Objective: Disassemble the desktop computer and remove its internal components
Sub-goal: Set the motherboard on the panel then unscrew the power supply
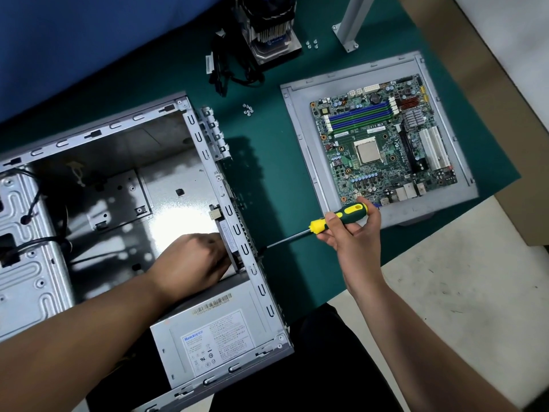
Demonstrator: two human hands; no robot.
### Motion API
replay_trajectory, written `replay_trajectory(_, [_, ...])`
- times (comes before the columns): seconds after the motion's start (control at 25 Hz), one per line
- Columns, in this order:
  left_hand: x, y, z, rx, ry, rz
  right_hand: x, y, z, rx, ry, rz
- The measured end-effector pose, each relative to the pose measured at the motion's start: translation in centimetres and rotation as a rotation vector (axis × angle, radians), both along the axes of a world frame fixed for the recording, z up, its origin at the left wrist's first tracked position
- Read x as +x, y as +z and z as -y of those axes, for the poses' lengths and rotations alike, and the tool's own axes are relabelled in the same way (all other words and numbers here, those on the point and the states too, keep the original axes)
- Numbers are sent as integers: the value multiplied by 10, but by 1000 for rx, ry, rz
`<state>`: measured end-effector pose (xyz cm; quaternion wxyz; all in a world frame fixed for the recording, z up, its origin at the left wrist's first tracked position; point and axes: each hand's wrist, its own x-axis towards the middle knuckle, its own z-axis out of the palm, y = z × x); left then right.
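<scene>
You are undoing a screw on the back wall of the computer case (pixel 142 185): your right hand (pixel 353 233) grips the screwdriver (pixel 332 221), your left hand (pixel 193 263) holds a part inside above the power supply (pixel 217 337), so next turn slowly.

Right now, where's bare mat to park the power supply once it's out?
Bare green mat lies between the grey steel case and the grey side panel carrying the green motherboard. The mat's far edge is crowded: finned cooler, black cables, loose screws.
</scene>
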<state>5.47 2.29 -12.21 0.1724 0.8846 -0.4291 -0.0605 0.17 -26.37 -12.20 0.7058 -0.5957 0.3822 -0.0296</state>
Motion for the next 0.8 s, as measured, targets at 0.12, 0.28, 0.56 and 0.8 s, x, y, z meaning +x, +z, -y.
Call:
replay_trajectory(0.12, [0, 1, 1, -3, -3, 6, -1, -1, -2, 16, 5, 2])
replay_trajectory(0.28, [1, 4, 3, 5, -9, 30, -3, -2, -4, 17, 3, 2])
replay_trajectory(0.56, [1, 5, 3, -14, -17, 34, -2, -4, -1, 6, 14, -6])
replay_trajectory(0.8, [1, 5, 3, -9, -12, 14, -5, -9, 0, 20, 16, -4])
